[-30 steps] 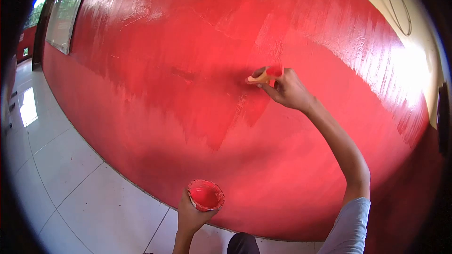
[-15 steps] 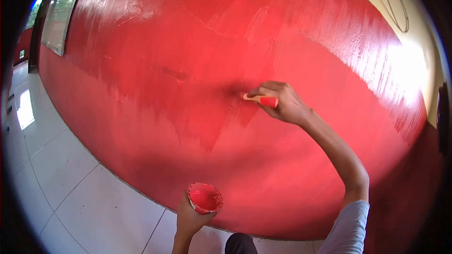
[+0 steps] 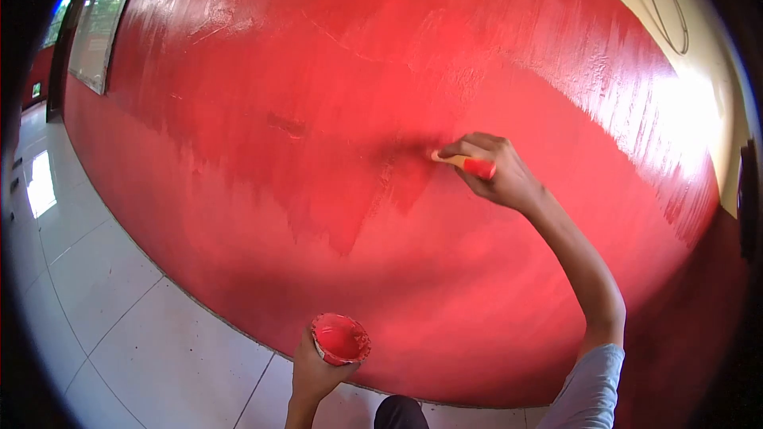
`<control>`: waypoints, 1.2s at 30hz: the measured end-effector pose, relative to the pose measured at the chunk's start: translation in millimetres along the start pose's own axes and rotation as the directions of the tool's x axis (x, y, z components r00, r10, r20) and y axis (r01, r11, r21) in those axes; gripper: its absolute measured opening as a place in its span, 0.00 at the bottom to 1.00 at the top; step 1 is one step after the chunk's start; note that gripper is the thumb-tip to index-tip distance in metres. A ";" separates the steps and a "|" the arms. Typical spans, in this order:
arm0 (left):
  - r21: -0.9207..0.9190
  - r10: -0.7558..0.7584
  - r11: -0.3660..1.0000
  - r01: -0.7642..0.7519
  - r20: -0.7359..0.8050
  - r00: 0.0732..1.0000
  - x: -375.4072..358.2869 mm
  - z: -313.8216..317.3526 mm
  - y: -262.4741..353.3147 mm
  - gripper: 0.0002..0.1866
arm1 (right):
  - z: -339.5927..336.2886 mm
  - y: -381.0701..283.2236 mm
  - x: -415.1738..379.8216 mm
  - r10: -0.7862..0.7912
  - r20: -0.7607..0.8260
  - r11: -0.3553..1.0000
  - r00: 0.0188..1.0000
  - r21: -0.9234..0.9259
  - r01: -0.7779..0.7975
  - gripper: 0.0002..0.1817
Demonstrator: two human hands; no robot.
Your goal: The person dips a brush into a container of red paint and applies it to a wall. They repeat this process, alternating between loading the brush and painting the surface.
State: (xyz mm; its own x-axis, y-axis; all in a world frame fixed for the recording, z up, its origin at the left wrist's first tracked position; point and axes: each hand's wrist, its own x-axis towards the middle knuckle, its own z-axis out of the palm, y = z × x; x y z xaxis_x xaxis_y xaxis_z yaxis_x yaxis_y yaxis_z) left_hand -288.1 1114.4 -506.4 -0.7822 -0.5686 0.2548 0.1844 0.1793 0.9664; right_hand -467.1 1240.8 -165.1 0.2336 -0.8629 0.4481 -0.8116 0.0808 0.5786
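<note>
- Centrally, the right hand (image 3: 499, 173) is closed around a paintbrush (image 3: 469, 164), whose pale handle and red-smeared ferrule show between the fingers; the bristle end presses against the red wall (image 3: 334, 95), though the bristles themselves are hidden in the wet colour.
- Lower in the view, the left hand (image 3: 316, 373) is clamped from beneath on a small paint cup (image 3: 340, 339), held upright and well apart from the wall, its rim and inside coated red.
- Darker, glossier paint lies to the left of the brush and ends in a ragged lower edge (image 3: 342, 230); paler red covers the wall below and to the right.
- Good practice, as a judgement: keep the brush flat to the surface, draw long overlapping strokes out of the wet margin into the pale area, and lighten pressure at the end of each stroke so no ridge remains.
- Judged likewise, the cup is best kept level and close under the working arm, so reloading is short and drips fall clear of the white floor tiles (image 3: 119, 326).
- At upper right the red stops in a feathered border against the cream wall band (image 3: 636, 0); strokes there call for a lightly loaded brush.
</note>
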 end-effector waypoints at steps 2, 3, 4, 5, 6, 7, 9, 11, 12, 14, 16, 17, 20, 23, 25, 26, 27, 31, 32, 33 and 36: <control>0.000 0.004 1.000 -0.004 -0.019 1.000 -0.2 0.1 -1.8 0.48 | -3.6 13.1 4.6 0.064 -0.063 0.987 0.996 0.154 -0.054 0.11; 0.011 -0.006 1.000 0.006 -0.027 1.000 -1.2 0.3 -2.7 0.48 | -7.7 44.8 12.1 0.113 -0.135 0.987 0.984 0.125 -0.097 0.11; 0.018 -0.015 1.000 0.016 -0.033 0.999 -1.7 1.5 -2.9 0.48 | -22.7 59.8 25.5 0.227 -0.264 0.973 0.937 0.108 -0.205 0.10; 0.013 -0.015 1.000 0.015 -0.029 0.999 -2.6 2.5 -2.3 0.49 | -38.1 73.5 38.5 0.327 -0.388 0.945 0.862 0.104 -0.311 0.10; 0.008 -0.013 1.000 0.013 -0.028 1.000 -3.2 3.3 -1.2 0.49 | -50.2 97.4 47.8 0.290 -0.510 0.952 0.810 0.066 -0.299 0.11; 0.003 -0.011 1.000 0.012 -0.028 1.000 -3.6 3.8 -0.4 0.49 | -58.3 111.8 51.8 0.244 -0.622 0.956 0.744 0.027 -0.291 0.11; -0.003 -0.019 1.000 0.019 -0.012 1.000 -5.2 6.0 1.5 0.49 | -56.5 98.9 45.5 0.118 -0.605 0.938 0.787 -0.191 -0.288 0.12; 0.011 -0.022 1.000 0.022 -0.001 1.000 -6.8 7.1 4.1 0.49 | -41.1 83.6 27.9 -0.066 -0.423 0.960 0.904 -0.274 -0.058 0.15; 0.027 -0.020 0.999 0.020 0.000 1.000 -6.8 6.9 5.2 0.49 | -28.5 66.0 8.9 -0.114 -0.196 0.944 0.974 -0.327 0.045 0.15; 0.027 0.003 1.000 -0.003 -0.002 1.000 -7.0 5.8 4.4 0.49 | -11.3 24.2 -11.8 0.007 -0.004 0.994 1.000 -0.106 -0.007 0.12; -0.010 0.045 0.999 -0.045 -0.012 0.999 -4.9 5.9 1.5 0.49 | -20.3 -9.8 -10.5 0.164 0.133 0.960 0.977 0.206 -0.189 0.10; -0.009 0.035 0.999 -0.035 -0.024 0.999 -3.8 5.6 3.5 0.49 | -21.3 14.6 -6.0 0.138 0.016 0.976 0.990 0.167 -0.139 0.09; 0.009 0.016 1.000 -0.016 -0.031 0.999 -5.5 5.1 8.3 0.47 | -54.6 94.7 21.8 0.335 -0.352 0.942 0.874 0.140 -0.305 0.10; 0.018 0.038 0.999 -0.038 -0.040 0.998 -5.6 8.2 8.7 0.44 | -78.0 110.7 38.9 0.202 -0.594 0.935 0.778 -0.119 -0.334 0.11; 0.017 0.047 0.999 -0.046 -0.033 0.998 -6.8 9.8 12.0 0.44 | -69.6 94.0 31.2 0.215 -0.534 0.920 0.818 -0.170 -0.354 0.13; 0.017 0.051 0.999 -0.050 -0.029 0.998 -6.7 9.8 12.6 0.44 | -55.6 101.8 13.4 -0.151 -0.354 0.917 0.923 -0.400 -0.004 0.15; 0.016 0.055 0.998 -0.054 -0.027 0.998 -6.5 9.5 12.8 0.44 | -39.2 75.5 -1.7 -0.162 -0.214 0.933 0.963 -0.350 0.080 0.17; -0.012 0.139 0.990 -0.139 -0.035 0.990 -3.1 9.5 3.4 0.43 | -18.2 23.7 -21.0 0.058 -0.009 0.996 0.998 0.074 -0.057 0.14; -0.008 0.102 0.995 -0.103 -0.032 0.994 -2.8 8.2 4.4 0.45 | -19.4 21.0 -18.9 0.119 -0.008 0.966 0.993 0.233 -0.114 0.14; -0.001 0.063 0.998 -0.063 -0.025 0.998 -3.2 6.6 6.3 0.46 | -25.4 45.7 -8.4 0.215 -0.084 0.956 0.973 0.221 -0.193 0.07; 0.038 0.063 0.997 -0.061 -0.053 0.997 -2.9 8.4 4.3 0.45 | -53.3 110.6 25.2 0.179 -0.589 0.978 0.788 0.022 -0.206 0.08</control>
State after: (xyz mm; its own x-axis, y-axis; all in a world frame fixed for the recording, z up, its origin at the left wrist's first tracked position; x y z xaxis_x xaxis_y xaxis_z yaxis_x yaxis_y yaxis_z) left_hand -290.1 1123.6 -503.2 -0.7364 -0.5978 0.3168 0.2089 0.2445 0.9469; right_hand -522.4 1254.6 -53.5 0.3543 -0.3722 0.8579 -0.8538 0.2454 0.4591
